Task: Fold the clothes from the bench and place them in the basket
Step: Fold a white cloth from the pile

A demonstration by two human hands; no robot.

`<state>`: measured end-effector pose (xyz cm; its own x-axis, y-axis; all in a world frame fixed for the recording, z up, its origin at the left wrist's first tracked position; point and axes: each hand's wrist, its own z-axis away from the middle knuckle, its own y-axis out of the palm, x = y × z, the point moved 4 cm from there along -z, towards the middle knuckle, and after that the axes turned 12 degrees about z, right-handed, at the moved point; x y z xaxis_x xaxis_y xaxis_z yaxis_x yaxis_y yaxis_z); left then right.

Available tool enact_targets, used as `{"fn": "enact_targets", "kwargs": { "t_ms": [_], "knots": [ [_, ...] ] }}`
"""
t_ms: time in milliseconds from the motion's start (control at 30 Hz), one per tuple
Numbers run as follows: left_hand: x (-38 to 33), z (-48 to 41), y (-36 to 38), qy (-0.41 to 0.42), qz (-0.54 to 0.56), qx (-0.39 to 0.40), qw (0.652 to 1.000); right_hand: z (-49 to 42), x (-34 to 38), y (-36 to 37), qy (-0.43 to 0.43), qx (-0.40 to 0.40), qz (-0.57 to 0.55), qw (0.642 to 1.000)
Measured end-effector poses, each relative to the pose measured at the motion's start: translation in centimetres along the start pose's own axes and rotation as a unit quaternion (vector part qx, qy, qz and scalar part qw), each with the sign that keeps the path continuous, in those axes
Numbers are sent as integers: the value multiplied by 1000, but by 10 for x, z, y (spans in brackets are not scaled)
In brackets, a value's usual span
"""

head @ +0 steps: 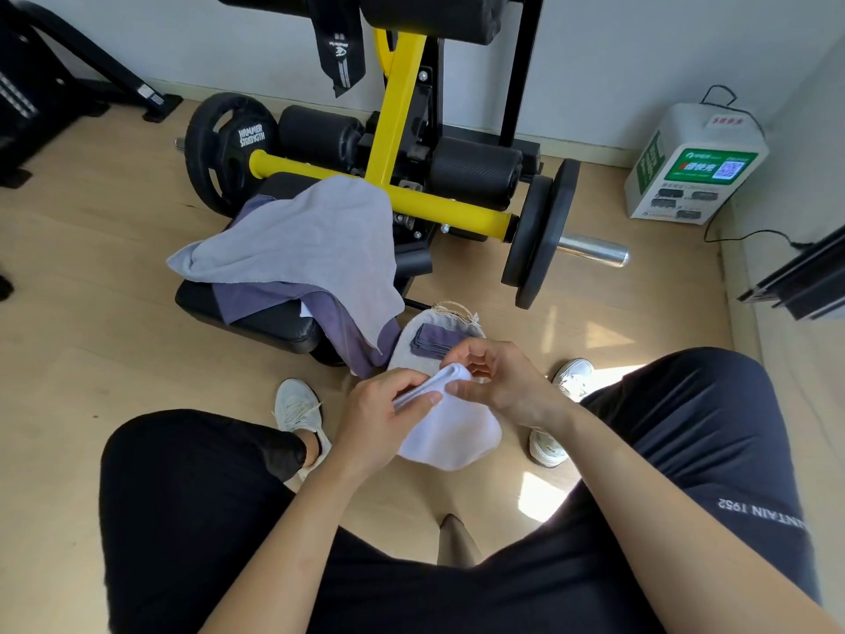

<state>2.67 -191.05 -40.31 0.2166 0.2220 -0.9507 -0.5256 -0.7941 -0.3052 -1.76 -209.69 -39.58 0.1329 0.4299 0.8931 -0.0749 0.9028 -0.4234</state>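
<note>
From the head camera, the person is sitting with both knees spread in black shorts and holding a white cloth between them, near the middle of the scene. The left hand is gripping the cloth's rolled upper edge, its fingers curled underneath and its thumb pressing flat on top. The right hand is meeting it from the right. Its thumb is touching the same edge just beside the left thumb, and its other fingers are curling narrowly above the fold. The rest of the cloth is hanging below both hands.

Just beyond the hands, a pale fabric basket with a rope handle is standing on the wooden floor, and a folded dark grey-purple garment is lying inside it.

Further to the left, a black padded bench is carrying a grey towel, which is draping over a purple garment that is trailing off the bench's near right corner toward the basket. Behind the bench, a yellow-framed weight machine is holding black plates on both sides. A white charging station is standing by the far right wall. A white sneaker is showing left of the hands.
</note>
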Motion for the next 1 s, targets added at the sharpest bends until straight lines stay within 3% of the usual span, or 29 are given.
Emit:
{"fn": "enact_targets", "kwargs": {
  "t_ms": [233,567,1000],
  "knots": [
    [-21,-3,-12,11,72,5,997,-3,-13,9,59,97,19,993],
    [-18,-10,-70,-29,168,-170,971,-9,-39,3,113,101,140,978],
    [-3,-29,-126,-85,174,-268,944,-12,-39,-13,97,39,155,982]
  ]
}}
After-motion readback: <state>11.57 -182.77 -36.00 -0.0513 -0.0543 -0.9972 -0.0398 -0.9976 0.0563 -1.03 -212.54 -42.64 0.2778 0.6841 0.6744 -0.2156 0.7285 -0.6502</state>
